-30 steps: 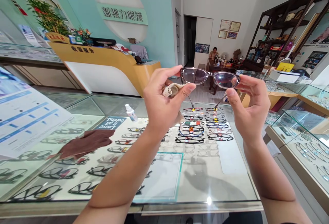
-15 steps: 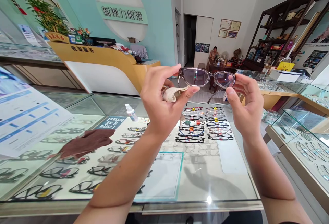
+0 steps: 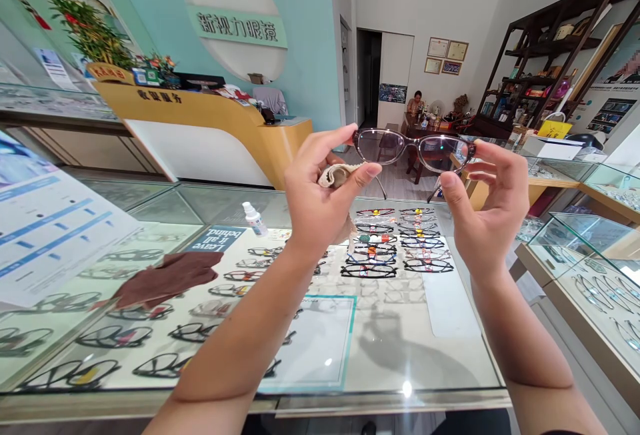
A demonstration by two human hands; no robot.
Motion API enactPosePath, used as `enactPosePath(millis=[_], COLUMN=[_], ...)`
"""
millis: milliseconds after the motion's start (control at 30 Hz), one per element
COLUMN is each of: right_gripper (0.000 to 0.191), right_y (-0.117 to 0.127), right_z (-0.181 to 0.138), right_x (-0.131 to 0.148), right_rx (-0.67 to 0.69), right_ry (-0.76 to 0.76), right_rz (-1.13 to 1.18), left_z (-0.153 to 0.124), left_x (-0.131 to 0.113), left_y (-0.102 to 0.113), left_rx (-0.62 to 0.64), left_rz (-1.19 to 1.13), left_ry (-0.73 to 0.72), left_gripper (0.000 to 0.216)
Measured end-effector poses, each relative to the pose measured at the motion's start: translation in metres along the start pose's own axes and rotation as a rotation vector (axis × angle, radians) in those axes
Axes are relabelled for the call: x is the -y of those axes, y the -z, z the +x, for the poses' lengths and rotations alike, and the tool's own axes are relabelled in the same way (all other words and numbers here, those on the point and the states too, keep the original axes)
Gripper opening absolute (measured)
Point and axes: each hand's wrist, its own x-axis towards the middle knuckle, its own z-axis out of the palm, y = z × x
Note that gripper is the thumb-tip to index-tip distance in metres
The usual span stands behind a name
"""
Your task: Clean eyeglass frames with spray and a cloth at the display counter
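Note:
Raised above the glass counter is a pair of eyeglasses [image 3: 412,142] with a dark, partly clear frame and lightly tinted lenses. My left hand [image 3: 320,195] pinches its left end and also has a beige cleaning cloth [image 3: 336,175] bunched in the palm, a corner hanging below. My right hand [image 3: 493,202] grips the opposite end between thumb and fingers. Both temples point away and downward, open. A small white spray bottle [image 3: 255,219] and a brown cloth [image 3: 170,278] stand and lie on the counter to the left of my left forearm.
Rows of eyeglass frames [image 3: 370,254] lie at the glass counter [image 3: 400,362]. A white printed sheet [image 3: 55,228] rises at the left. Another display case [image 3: 590,282] stands to the right. Beyond are a yellow-fronted reception desk [image 3: 200,122] and a seated person [image 3: 417,103].
The eyeglasses have turned to face me more squarely, with both lenses now showing wide. Both hands have shifted slightly right, keeping their hold.

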Motion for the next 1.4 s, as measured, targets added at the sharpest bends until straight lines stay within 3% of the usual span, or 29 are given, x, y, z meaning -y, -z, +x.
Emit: enactPosePath(millis=[300, 1067, 1200, 1400], right_gripper=[0.044, 0.036, 0.038, 0.038], right_y=[0.000, 0.000, 0.002, 0.000], right_z=[-0.001, 0.001, 0.002, 0.005], right_x=[0.001, 0.001, -0.003, -0.017], right_rx=[-0.036, -0.049, 0.012, 0.176], right_ry=[0.070, 0.108, 0.033, -0.148], right_rz=[-0.057, -0.034, -0.026, 0.161], left_z=[-0.002, -0.004, -0.003, -0.005], left_x=[0.001, 0.006, 0.003, -0.004], left_y=[-0.004, -0.004, -0.005, -0.004], left_rx=[0.035, 0.031, -0.018, -0.097], left_rz=[-0.071, -0.020, 0.005, 0.057], left_ry=[0.100, 0.054, 0.010, -0.072], left_gripper=[0.058, 0.052, 0.053, 0.054])
